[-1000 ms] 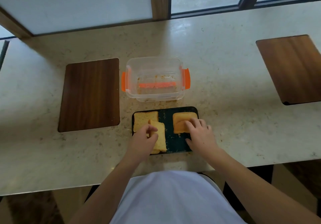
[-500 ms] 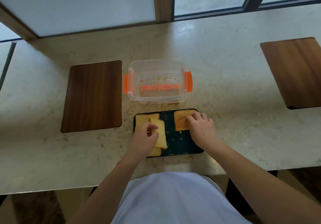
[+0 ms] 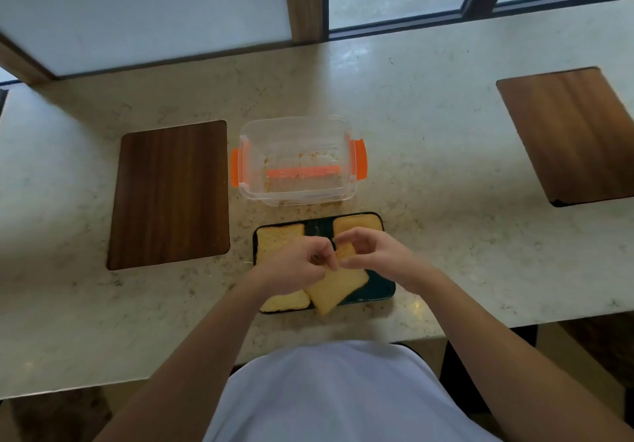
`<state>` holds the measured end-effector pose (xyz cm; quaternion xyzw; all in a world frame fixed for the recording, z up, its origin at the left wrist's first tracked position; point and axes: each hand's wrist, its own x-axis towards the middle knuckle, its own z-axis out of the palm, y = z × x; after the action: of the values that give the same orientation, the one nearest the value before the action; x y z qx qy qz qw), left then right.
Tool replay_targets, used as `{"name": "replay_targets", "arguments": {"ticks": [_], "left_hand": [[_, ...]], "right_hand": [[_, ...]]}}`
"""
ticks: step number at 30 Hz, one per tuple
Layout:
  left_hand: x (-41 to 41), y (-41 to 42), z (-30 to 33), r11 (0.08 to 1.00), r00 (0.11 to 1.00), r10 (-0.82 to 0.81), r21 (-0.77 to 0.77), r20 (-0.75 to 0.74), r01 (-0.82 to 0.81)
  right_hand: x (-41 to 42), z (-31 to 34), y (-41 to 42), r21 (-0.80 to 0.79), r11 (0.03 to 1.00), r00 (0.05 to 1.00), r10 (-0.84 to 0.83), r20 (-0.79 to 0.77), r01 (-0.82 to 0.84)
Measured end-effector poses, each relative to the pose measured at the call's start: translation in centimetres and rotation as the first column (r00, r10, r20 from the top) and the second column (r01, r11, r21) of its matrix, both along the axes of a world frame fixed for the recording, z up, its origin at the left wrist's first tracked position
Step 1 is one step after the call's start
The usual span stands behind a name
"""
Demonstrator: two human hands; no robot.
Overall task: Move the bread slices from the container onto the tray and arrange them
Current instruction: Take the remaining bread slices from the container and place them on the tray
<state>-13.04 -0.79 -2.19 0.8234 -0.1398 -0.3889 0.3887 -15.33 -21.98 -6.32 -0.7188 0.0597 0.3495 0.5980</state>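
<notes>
**Holding a tilted bread slice over the dark tray**

Leaning in from the near edge, a person in a white shirt [image 3: 343, 397] reaches both bare forearms over the pale speckled stone desk [image 3: 446, 153]. The left hand [image 3: 295, 263] and the right hand [image 3: 380, 256] meet above the middle of the small dark rectangular tray [image 3: 379, 289], which lies close to the desk's near edge. The left grip is closed, its fingertips pinching the far corner of a pale yellow square bread slice [image 3: 338, 287]; that slice hangs tilted, its near corner reaching past the tray's front rim. The right grip is part open, thumb and forefinger curved in a loose ring just beside the same corner; whether they touch the bread cannot be told.

Three more slices lie flat on the tray: one at the near left corner [image 3: 284, 301], partly under the tilted slice, one at the far left corner [image 3: 279, 237], and one at the far right corner [image 3: 356, 225].

Just beyond the tray stands the clear plastic rectangular container with orange side clips [image 3: 296, 162], holding only crumbs and showing an orange strip through its bottom. Crumbs dot the desk between container and tray. A dark wooden board [image 3: 169, 194] lies left of the container, and a second wooden board [image 3: 566, 133] sits well apart at the far right. Windows run behind the desk.
</notes>
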Motion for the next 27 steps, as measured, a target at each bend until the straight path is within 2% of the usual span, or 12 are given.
{"name": "replay_targets", "arguments": {"ticks": [2, 4, 7, 9, 11, 16, 22, 25, 27], "left_hand": [[0.9, -0.4, 0.1, 0.999, 0.999, 0.024, -0.047, -0.042, -0.026], [1.3, -0.7, -0.3, 0.973, 0.976, 0.191, -0.109, -0.107, -0.203], [1.0, -1.3, -1.8, 0.834, 0.83, 0.482, -0.146, -0.28, -0.533], [0.4, -1.9, -3.0, 0.786, 0.753, 0.546, -0.086, -0.368, -0.612], [-0.3, -2.6, -4.2, 0.775, 0.728, 0.554, -0.067, -0.404, -0.628], [-1.5, -4.1, -6.3, 0.726, 0.684, 0.64, -0.018, -0.35, -0.688], [-2.0, -4.9, -7.4, 0.685, 0.663, 0.714, 0.026, -0.225, -0.728], [-2.0, -5.0, -7.2, 0.715, 0.706, 0.698, 0.071, -0.118, -0.695], [-2.2, -5.1, -7.0, 0.785, 0.789, 0.614, 0.132, -0.035, -0.605]], "right_hand": [[-0.3, 0.1, -0.6, 0.076, 0.992, 0.995, -0.097, -0.022, 0.099], [-0.7, -0.3, -1.4, 0.164, 0.956, 0.968, -0.233, -0.09, 0.245], [-1.4, -0.7, -2.4, 0.252, 0.855, 0.887, -0.407, -0.218, 0.454], [-1.7, -0.8, -2.6, 0.234, 0.819, 0.848, -0.474, -0.237, 0.524], [-1.8, -1.0, -2.6, 0.162, 0.827, 0.838, -0.506, -0.205, 0.539], [-1.7, -2.0, -2.3, -0.151, 0.84, 0.845, -0.532, -0.045, 0.521], [-2.5, -2.1, -1.7, -0.247, 0.872, 0.897, -0.442, -0.025, 0.422], [-3.0, -2.0, -1.6, -0.288, 0.871, 0.91, -0.415, 0.006, 0.399], [-3.3, -2.1, -1.6, -0.32, 0.875, 0.924, -0.381, 0.004, 0.362]]}}
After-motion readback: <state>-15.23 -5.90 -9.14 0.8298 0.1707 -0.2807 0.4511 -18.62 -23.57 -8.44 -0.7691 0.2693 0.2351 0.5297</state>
